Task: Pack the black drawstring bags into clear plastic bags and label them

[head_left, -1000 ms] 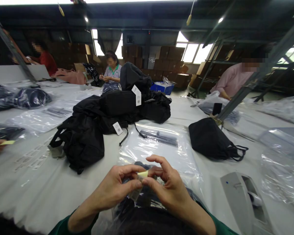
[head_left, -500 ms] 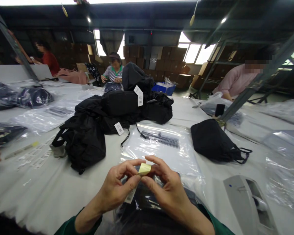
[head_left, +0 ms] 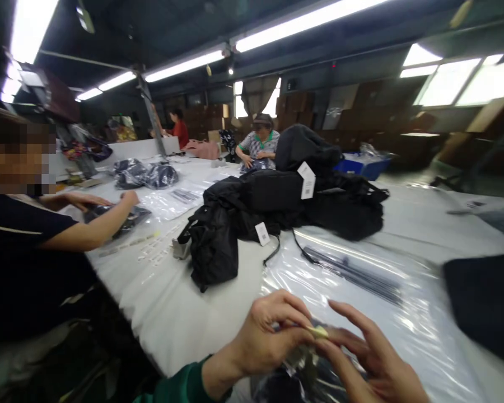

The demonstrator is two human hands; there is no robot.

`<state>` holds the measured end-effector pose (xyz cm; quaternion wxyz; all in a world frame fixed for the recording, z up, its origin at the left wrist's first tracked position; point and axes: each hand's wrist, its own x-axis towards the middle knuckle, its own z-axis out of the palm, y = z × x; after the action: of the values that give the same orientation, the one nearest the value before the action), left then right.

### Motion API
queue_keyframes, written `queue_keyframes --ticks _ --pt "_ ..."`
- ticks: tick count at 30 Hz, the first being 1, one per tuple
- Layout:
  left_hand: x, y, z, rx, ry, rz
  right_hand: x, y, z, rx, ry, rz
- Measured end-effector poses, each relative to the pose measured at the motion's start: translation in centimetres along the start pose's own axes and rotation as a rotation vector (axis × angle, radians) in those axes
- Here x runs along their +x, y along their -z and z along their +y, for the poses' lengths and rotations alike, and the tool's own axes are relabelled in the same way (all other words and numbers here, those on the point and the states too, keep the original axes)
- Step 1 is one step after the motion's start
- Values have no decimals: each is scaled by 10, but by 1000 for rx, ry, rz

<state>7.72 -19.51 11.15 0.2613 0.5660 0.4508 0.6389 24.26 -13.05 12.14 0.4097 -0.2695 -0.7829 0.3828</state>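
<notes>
The fingers of the left hand (head_left: pixel 269 338) are pinching a small yellow slip (head_left: pixel 318 331). The right hand (head_left: pixel 378 355) is meeting it from the other side, its index finger standing raised and apart; blur is hiding whether that hand is gripping. The slip is hovering above a dark wrapped bundle (head_left: pixel 294 387) at the near side. Farther out, clear plastic sheeting (head_left: pixel 411 313) is covering part of the white surface (head_left: pixel 151 313), and black bags (head_left: pixel 214 246) are lying heaped beyond. At far left, a co-worker's hands (head_left: pixel 84 200) are touching another glossy bundle (head_left: pixel 131 220).
</notes>
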Motion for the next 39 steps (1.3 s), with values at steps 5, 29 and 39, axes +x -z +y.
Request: queue_keyframes --ticks 5,29,39 --pt "-12 6 -9 12 85 -75 1 -9 -14 47 45 -17" --pt "4 26 -5 309 52 -500 17 27 -18 -308 187 -321" --pt "12 41 -30 380 133 -302 16 13 8 -383 330 -177"
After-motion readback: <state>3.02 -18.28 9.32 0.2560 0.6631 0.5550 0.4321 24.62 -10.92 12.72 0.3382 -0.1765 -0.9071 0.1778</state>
